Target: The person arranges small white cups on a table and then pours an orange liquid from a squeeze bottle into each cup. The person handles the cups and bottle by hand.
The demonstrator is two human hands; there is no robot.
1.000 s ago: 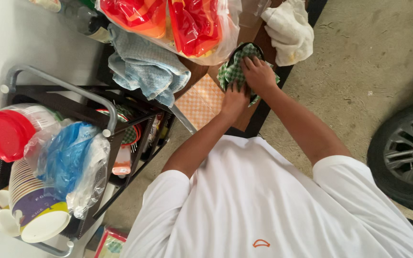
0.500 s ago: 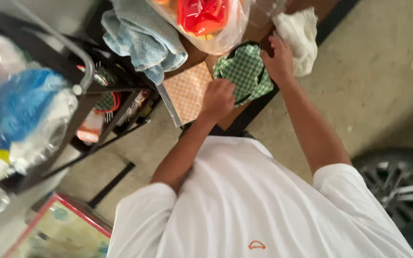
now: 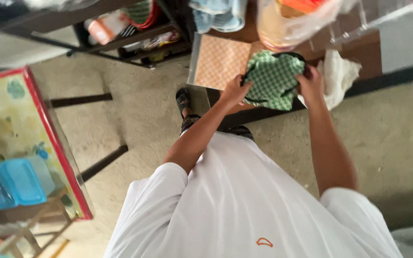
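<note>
Both hands on the green checked cloth at the table edge.

The left hand (image 3: 235, 91) grips the left side of the green-and-white checked cloth (image 3: 274, 79), fingers curled shut around its edge, and the right hand (image 3: 310, 83) pinches the right side, fingers closed on the fabric. The cloth hangs bunched between them, just above the brown table (image 3: 364, 48). Touching the cloth's left side lies an orange checked sheet (image 3: 218, 59); just right of the right hand sits a crumpled white cloth (image 3: 338, 74). Above, a clear plastic bag (image 3: 292, 24) with red and orange contents rests on the table. Far left, a red-rimmed table (image 3: 48, 138) carries a blue plastic container (image 3: 17, 181).
</note>
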